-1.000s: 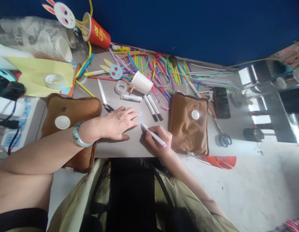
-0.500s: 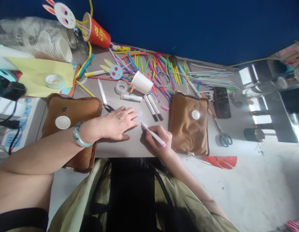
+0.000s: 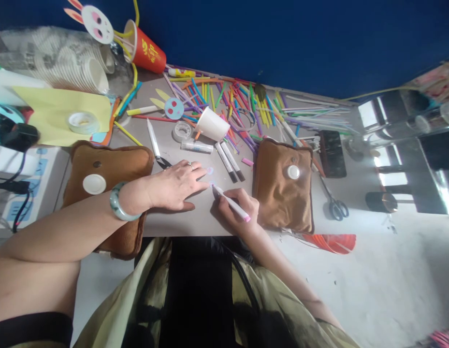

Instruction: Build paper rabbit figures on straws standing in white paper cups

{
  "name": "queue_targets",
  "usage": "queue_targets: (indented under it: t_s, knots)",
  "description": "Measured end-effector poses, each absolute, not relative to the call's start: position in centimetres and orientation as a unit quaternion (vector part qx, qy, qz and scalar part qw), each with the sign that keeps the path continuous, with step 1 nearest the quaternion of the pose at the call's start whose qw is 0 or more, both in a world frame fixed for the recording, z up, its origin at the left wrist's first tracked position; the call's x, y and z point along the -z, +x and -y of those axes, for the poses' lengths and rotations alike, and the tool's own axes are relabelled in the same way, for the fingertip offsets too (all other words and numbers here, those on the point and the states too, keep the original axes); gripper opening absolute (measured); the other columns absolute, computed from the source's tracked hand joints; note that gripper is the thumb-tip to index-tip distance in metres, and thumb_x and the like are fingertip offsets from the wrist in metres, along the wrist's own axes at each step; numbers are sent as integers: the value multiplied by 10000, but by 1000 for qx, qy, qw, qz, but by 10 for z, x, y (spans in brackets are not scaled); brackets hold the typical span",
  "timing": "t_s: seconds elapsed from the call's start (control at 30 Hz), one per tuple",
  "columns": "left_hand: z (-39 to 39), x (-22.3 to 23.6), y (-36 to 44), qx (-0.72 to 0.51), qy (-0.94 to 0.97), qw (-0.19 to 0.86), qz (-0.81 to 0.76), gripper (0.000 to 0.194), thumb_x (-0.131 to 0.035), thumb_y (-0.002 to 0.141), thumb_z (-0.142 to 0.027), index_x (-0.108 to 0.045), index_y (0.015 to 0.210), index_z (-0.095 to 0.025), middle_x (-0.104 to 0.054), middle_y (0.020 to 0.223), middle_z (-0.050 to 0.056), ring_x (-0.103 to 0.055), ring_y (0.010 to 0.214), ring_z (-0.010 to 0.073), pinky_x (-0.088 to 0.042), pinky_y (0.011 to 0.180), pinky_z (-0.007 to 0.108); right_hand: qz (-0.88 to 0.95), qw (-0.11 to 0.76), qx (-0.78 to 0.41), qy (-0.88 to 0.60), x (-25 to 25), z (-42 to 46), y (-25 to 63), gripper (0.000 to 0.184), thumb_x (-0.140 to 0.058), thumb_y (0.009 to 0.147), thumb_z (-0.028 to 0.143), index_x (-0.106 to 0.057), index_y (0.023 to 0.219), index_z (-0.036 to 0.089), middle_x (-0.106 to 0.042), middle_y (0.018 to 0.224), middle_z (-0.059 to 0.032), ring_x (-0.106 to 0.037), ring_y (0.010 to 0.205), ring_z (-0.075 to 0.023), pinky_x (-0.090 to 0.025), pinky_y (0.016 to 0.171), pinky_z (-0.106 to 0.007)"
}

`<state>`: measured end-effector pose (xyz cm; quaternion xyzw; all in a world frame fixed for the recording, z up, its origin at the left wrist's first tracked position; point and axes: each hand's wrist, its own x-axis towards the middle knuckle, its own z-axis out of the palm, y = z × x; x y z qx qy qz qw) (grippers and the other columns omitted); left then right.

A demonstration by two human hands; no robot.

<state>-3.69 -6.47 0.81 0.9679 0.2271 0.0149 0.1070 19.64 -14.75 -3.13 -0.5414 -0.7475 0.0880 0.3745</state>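
My left hand [image 3: 182, 185] lies palm down on the grey table, fingers stretched out, a ring and a jade-like bangle on it. At its fingertips is a small pale piece with a pink-purple mark [image 3: 210, 170], mostly covered by the fingers. My right hand [image 3: 238, 208] grips a white marker [image 3: 236, 204] with a pink end. The marker's tip points down beside the left fingertips, by the pale piece; whether it touches is too small to tell. Two capped markers [image 3: 228, 162] and a pink cap [image 3: 247, 161] lie just beyond. Dark-handled scissors [image 3: 162, 161] are partly under my left hand.
Brown cushion-like pouches flank the hands, one left [image 3: 110, 162] and one right [image 3: 285, 193]. Behind stand a white paper cup [image 3: 212, 123], a tape roll [image 3: 182, 130] and many coloured pipe cleaners [image 3: 242, 104]. More scissors [image 3: 335, 203] lie right. A red cup [image 3: 149, 50] tilts at the back.
The marker in my right hand has shifted very slightly, its tip a touch to the right and lower. My left hand stays in place.
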Motion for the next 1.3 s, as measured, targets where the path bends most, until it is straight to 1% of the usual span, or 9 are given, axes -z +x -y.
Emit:
queue_targets:
  t_s: [0.23, 0.57, 0.8, 0.97, 1.17, 1.3]
  knots:
    - [64, -7, -37, -14, 968, 110, -226, 521, -802, 813, -458, -661, 1259, -227, -569, 1454, 143, -521, 1304, 344, -453, 1039, 459, 735, 369, -99, -560, 31, 146, 196, 50, -625, 891, 242, -609, 848, 223, -711, 655, 6, -632, 505, -130, -511, 520, -230]
    - [65, -9, -36, -13, 966, 114, -230, 538, -812, 802, -442, -661, 1268, -220, -568, 1458, 150, -522, 1308, 347, -451, 1054, 458, 742, 376, -100, -546, 31, 147, 196, 57, -650, 878, 231, -612, 836, 224, -707, 662, 5, -645, 519, -134, -517, 531, -228]
    - [65, -8, -36, -19, 966, 119, -231, 524, -802, 804, -423, -668, 1268, -219, -569, 1458, 157, -514, 1316, 360, -450, 1057, 472, 740, 356, -115, -559, 30, 148, 197, 56, -640, 875, 249, -616, 829, 227, -704, 659, 0, -633, 512, -138, -515, 522, -243]
    - [65, -9, -37, -16, 967, 114, -226, 493, -792, 814, -434, -672, 1242, -219, -570, 1442, 155, -517, 1308, 351, -452, 1051, 463, 744, 352, -119, -555, 30, 148, 196, 77, -650, 881, 261, -618, 818, 232, -709, 660, 1, -640, 514, -135, -515, 536, -239]
    - [65, -10, -36, -18, 965, 125, -228, 505, -808, 805, -420, -676, 1245, -212, -574, 1438, 157, -520, 1297, 351, -451, 1052, 467, 743, 372, -103, -547, 30, 147, 196, 54, -637, 883, 240, -610, 838, 227, -706, 662, 3, -630, 508, -132, -502, 520, -236]
    - [65, -10, -36, -10, 966, 121, -228, 510, -806, 807, -419, -671, 1251, -209, -564, 1451, 158, -523, 1294, 350, -454, 1050, 465, 740, 370, -101, -552, 29, 147, 196, 52, -639, 885, 238, -607, 848, 223, -705, 664, -1, -628, 506, -136, -500, 508, -242]
